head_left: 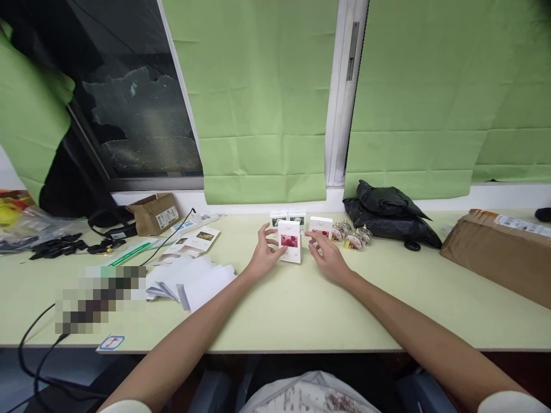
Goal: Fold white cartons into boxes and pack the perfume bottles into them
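A small white box (290, 256) with a picture of pink-red flowers stands upright on the table. My left hand (263, 253) grips its left side, the thumb across the front and the fingers bent beside and behind it. Just right of the box is my right hand (329, 258), fingers apart and slightly curled, with nothing visible in it. Behind its fingertips stands a second white box (321, 221) with a similar flower picture, its lower part hidden. Farther back are two white boxes (278, 215) with pictures of white flowers and green leaves.
Ornate gold-capped bottles (355, 237) cluster right of the boxes, near a black plastic bag (391, 221). A large cardboard box (499, 252) is at right. Folded white paper (193, 281), flattened cartons (196, 241), an open brown box (155, 215) and black cables (32, 327) lie left.
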Tool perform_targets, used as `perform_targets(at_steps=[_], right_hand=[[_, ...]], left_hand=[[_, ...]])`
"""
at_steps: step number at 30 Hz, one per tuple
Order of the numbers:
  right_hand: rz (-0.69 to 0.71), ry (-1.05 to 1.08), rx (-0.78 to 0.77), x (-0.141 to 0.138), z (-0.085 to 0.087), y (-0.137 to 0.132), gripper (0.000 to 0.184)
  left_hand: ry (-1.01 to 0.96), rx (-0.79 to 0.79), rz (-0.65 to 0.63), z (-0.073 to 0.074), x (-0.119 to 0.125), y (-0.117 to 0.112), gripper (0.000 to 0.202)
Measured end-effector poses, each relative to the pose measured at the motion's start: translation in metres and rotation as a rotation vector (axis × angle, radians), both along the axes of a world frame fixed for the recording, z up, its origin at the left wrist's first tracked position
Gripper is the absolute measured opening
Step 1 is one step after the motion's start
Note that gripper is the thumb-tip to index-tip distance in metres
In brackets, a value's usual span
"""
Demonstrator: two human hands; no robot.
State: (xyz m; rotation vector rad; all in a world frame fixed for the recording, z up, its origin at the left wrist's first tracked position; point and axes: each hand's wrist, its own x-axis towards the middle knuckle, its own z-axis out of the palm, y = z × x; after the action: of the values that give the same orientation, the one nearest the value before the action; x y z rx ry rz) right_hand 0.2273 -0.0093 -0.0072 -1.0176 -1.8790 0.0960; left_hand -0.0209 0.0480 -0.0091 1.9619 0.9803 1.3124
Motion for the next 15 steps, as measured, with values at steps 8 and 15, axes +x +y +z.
perform_targets(at_steps=[8,15], right_hand=[[-0.054,0.076,0.03,0.0,0.0,0.003,0.032],[-0.38,0.384,0.068,0.015,-0.01,0.022,0.062]], left_hand=[[0.121,-0.073,-0.021,-0.005,-0.005,0.011,0.045],[0.192,0.026,0.146,-0.008,-0.016,0.021,0.032]])
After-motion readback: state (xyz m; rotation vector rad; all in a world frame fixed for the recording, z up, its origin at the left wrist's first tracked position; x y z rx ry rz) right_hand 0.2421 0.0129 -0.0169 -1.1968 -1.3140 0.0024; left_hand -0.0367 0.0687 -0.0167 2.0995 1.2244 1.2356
